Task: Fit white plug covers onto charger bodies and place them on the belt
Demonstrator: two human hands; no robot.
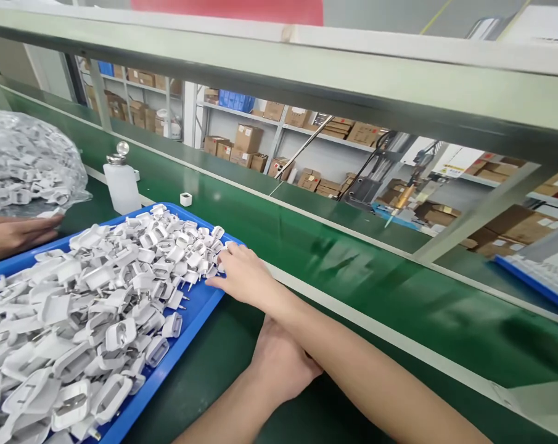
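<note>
Uniformly white, hollow plug housings (pixel 121 333), some metal-pinned, grip of right hand (pixel 244 274) and left hand (pixel 282 361) alike unclear

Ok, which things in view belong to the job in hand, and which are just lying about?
In the work, apparently:
- white plug casings
- blue tray, right hand at its corner
- bagged white parts

Seemingly just about:
- metal-topped bottle
- cardboard boxes
- blue crate

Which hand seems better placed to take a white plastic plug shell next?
The right hand, probably: it's at the blue plastic tray, beside the white plug shells; the left hand lies farther away, partly hidden.
</note>
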